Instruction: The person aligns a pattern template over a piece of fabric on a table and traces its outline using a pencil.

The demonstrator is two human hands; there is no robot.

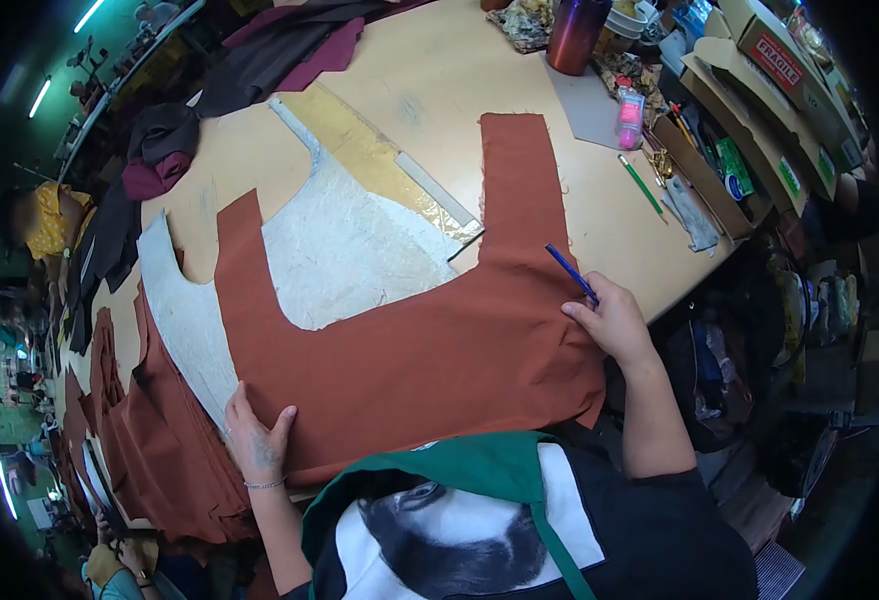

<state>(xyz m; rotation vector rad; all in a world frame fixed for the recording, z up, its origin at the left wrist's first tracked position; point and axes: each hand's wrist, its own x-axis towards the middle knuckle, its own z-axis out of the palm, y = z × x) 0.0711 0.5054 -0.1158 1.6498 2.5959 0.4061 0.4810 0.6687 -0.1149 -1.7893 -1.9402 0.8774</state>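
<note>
A rust-brown cut fabric piece (410,365) with two upright strap-like ends lies across the table in front of me. My left hand (258,440) rests at its lower left edge, thumb and fingers spread apart. My right hand (612,315) grips a blue pencil (570,272), its thumb close against rumpled cloth on the fabric's right side. Under the fabric is a white paper-like pattern (335,235), which shows between the straps; a similar white curved part (185,305) shows at the left.
Stacked rust-brown fabric (170,430) lies left; dark and maroon cloth (260,65) lies beyond. A yellowish sheet (345,135) sits behind the pattern. At the right are a green pencil (642,185), pink bottle (631,118), tumbler (577,35) and cardboard boxes (760,110). Another person (55,220) is far left.
</note>
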